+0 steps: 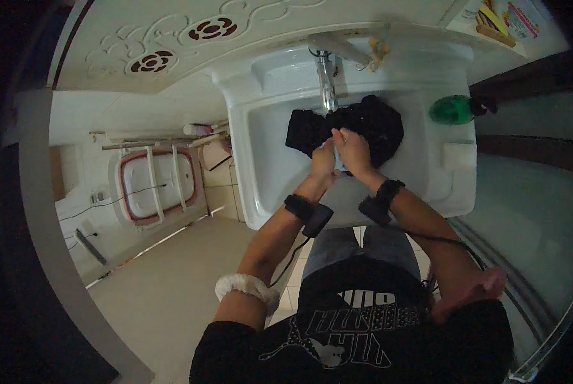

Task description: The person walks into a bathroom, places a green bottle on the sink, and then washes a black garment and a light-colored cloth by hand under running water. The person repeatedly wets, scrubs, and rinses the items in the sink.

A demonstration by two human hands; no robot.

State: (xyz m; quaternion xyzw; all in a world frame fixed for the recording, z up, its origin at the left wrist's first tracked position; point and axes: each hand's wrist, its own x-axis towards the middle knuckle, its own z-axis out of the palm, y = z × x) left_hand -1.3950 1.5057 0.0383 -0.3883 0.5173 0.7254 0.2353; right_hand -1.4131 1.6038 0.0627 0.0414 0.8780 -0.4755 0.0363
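A wet-looking black cloth point(380, 122), probably a garment, lies bunched in the white ceramic washbasin point(267, 177) below the chrome faucet point(327, 79). My left hand point(322, 162) and my right hand point(354, 152) meet at its near edge, thumbs side by side, both gripping the fabric. Between the palms shows a small pale blue patch point(339, 161); what it belongs to is mostly hidden by my fingers. One part of the cloth spreads left of my hands, and a larger heap lies to the right.
A green pump bottle point(452, 110) rests on the basin's right rim, with a pale soap-like block point(459, 156) nearer me. Beyond the faucet is a tiled wall with a corner shelf point(502, 29). To the left, a collapsible tub point(157, 185) sits behind a white rack.
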